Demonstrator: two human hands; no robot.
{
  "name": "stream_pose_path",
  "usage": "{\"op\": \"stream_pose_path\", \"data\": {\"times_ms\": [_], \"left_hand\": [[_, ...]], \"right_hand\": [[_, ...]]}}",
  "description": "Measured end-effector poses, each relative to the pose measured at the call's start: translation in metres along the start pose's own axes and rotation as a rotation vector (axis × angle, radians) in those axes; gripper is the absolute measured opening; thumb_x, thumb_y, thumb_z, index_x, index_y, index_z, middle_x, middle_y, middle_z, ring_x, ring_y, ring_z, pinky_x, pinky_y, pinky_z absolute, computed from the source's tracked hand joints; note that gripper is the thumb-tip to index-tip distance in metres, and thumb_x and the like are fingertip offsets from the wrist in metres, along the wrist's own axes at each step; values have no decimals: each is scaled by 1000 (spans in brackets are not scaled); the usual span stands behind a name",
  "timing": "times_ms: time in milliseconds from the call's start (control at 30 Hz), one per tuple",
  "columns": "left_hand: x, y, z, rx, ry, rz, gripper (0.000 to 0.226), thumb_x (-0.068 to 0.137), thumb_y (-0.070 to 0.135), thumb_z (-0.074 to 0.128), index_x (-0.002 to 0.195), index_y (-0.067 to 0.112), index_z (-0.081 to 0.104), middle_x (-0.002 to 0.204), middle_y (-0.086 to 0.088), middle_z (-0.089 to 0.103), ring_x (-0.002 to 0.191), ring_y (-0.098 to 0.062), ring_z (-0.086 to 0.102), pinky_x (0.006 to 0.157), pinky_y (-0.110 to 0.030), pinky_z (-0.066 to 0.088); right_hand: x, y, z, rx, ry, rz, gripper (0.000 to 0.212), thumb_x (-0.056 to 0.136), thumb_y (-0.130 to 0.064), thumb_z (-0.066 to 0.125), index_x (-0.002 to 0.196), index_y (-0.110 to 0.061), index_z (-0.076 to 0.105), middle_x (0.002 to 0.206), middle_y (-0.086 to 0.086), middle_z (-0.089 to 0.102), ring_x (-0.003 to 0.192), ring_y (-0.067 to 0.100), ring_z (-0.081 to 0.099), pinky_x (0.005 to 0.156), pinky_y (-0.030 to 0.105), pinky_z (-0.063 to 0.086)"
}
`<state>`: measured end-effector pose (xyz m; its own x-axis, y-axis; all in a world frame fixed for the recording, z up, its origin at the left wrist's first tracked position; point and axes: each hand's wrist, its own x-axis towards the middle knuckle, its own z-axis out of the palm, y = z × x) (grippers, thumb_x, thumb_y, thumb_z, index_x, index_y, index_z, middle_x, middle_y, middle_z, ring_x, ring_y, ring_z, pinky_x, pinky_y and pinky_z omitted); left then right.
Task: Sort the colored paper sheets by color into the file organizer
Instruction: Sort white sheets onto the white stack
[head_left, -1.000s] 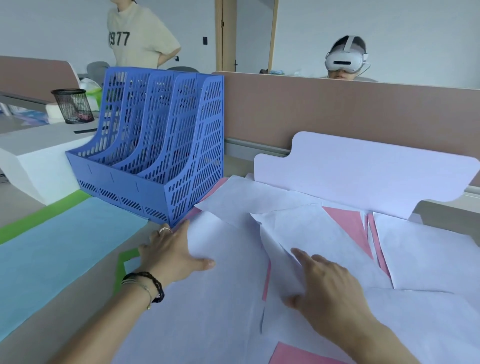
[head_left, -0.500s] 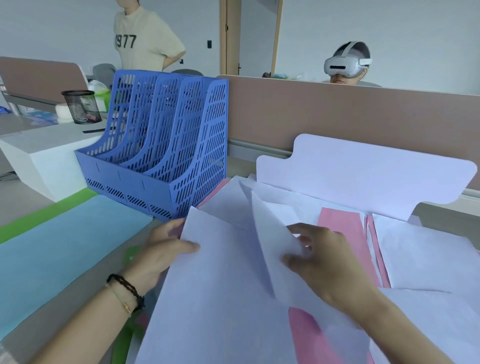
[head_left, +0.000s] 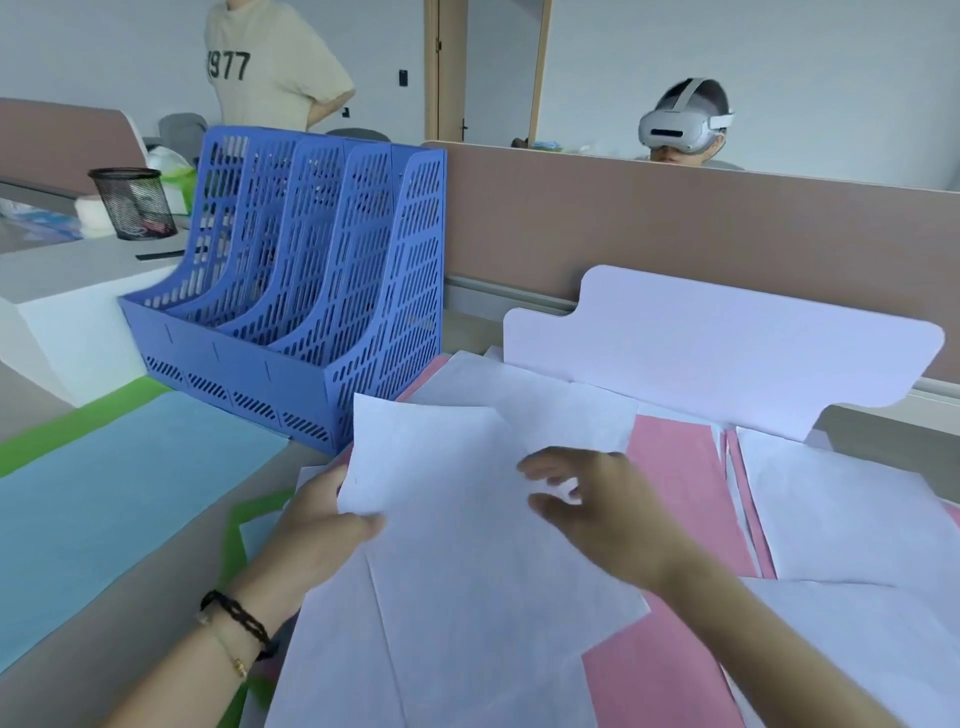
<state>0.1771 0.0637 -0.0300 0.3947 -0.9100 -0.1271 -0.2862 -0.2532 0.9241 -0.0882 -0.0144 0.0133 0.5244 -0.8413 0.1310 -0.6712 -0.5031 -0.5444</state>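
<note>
Head view: left hand (head_left: 322, 525) is now pinching the left edge of the white sheets (head_left: 467, 519), lifting them at centre frame where a second ago both palms were lying flat on the pile; right hand (head_left: 597, 514) is hovering over them, fingers loosely spread, gripping nothing. Pink sheets (head_left: 680, 467) are showing more underneath, so whites are likely getting gathered as one colour. Counting: one blue organizer (head_left: 311, 312) at upper left with four slots, nothing visibly filed; one blue sheet (head_left: 119, 493) at left over green (head_left: 78, 426); whites several, overlapping, exact count unclear; pinks at least two.
</note>
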Motion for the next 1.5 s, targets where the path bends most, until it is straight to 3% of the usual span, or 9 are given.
{"op": "stream_pose_path", "data": {"times_ms": [200, 333, 500, 700, 900, 1067, 1200, 1367, 1500], "left_hand": [[11, -9, -17, 3, -51, -86, 43, 100, -7, 49, 104, 31, 67, 99, 24, 72, 104, -7, 62, 79, -25, 45], [18, -23, -32, 14, -58, -137, 36, 100, 2, 55, 112, 33, 71, 121, 10, 72, 119, -21, 61, 111, -45, 42], [19, -28, -43, -72, -13, -215, 38, 94, 3, 61, 106, 36, 75, 115, 8, 76, 117, -25, 65, 110, -49, 44], [22, -21, -43, -136, 17, -270, 28, 93, 2, 61, 107, 22, 73, 121, -9, 73, 117, -34, 63, 113, -53, 40], [18, -11, -26, -202, 37, -251, 39, 72, 21, 68, 110, 24, 75, 123, -6, 72, 120, -33, 62, 112, -50, 42], [9, 3, -10, -328, 62, -207, 45, 89, 57, 67, 121, 26, 72, 121, 0, 74, 113, -26, 69, 103, -50, 50], [7, 11, 1, -37, 14, -21, 24, 93, -2, 65, 104, 19, 72, 103, -5, 78, 97, -29, 72, 85, -42, 57], [22, 36, -5, -60, 105, 141, 25, 94, -4, 62, 99, 19, 70, 99, -4, 76, 89, -27, 63, 79, -36, 46], [50, 49, 8, -213, -49, 28, 12, 95, 3, 62, 101, 10, 70, 105, -1, 77, 93, -32, 66, 91, -45, 51]], "right_hand": [[33, 94, -12, -240, -175, 182, 81, 80, -51, 76, 151, -38, 40, 158, -11, 37, 147, 13, 32, 121, 31, 24], [41, 106, -1, -296, -23, 161, 61, 79, -54, 76, 135, -41, 58, 128, -11, 55, 123, 20, 48, 108, 34, 36], [51, 95, -9, -399, 251, 218, 11, 87, -20, 64, 77, -23, 68, 80, -2, 71, 79, 31, 62, 62, 30, 43], [37, 36, -45, -163, 643, -33, 8, 93, -17, 62, 89, -18, 68, 70, -6, 65, 63, 28, 62, 61, 34, 49], [-9, -31, 11, -32, 258, -359, 14, 89, -18, 55, 95, -30, 51, 117, -12, 70, 98, 18, 70, 80, 36, 55], [-45, -50, 60, 69, -52, -358, 8, 92, -31, 49, 100, -32, 47, 117, -8, 68, 105, 21, 66, 83, 37, 54], [-58, -47, 39, 14, -245, -377, 20, 93, -45, 62, 108, -31, 61, 129, -12, 63, 119, 12, 57, 99, 32, 47], [-89, 57, -77, -257, -179, 120, 60, 81, -46, 76, 135, -45, 51, 149, -25, 42, 138, 0, 34, 114, 24, 31], [-136, 142, -127, -466, -331, 505, 105, 70, -62, 78, 155, -46, 19, 168, -4, 9, 155, 15, 4, 123, 37, 15]]}}
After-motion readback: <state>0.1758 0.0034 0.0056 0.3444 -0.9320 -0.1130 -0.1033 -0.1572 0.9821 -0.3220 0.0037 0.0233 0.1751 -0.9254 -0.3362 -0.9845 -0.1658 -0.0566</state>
